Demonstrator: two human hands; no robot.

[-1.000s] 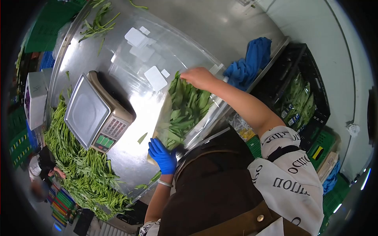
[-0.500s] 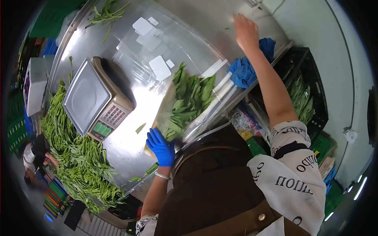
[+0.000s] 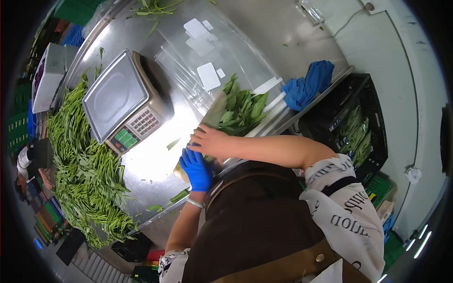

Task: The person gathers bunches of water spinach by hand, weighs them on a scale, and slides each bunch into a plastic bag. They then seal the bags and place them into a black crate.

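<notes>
A clear plastic bag with leafy greens (image 3: pixel 241 109) lies on the steel table near its front edge. My left hand (image 3: pixel 197 170), in a blue glove, is closed on the near end of the bag, its thumb hidden. My bare right hand (image 3: pixel 213 141) reaches across and curls over the same end, its fingers touching the gloved fingertips. Its thumb and palm side do not show. Flat clear bags with white labels (image 3: pixel 207 76) lie just beyond the filled bag.
A weighing scale (image 3: pixel 118 94) stands to the left, beside a long heap of green stems (image 3: pixel 87 179). Crumpled blue cloth or plastic (image 3: pixel 309 85) lies at the table's right edge. A black crate (image 3: pixel 382 127) with bagged greens stands at the right. Another person (image 3: pixel 35 162) is far left.
My right hand has come down from the far right of the table to the bag's near end, beside my left hand. The left hand stays on the bag. The view has shifted slightly.
</notes>
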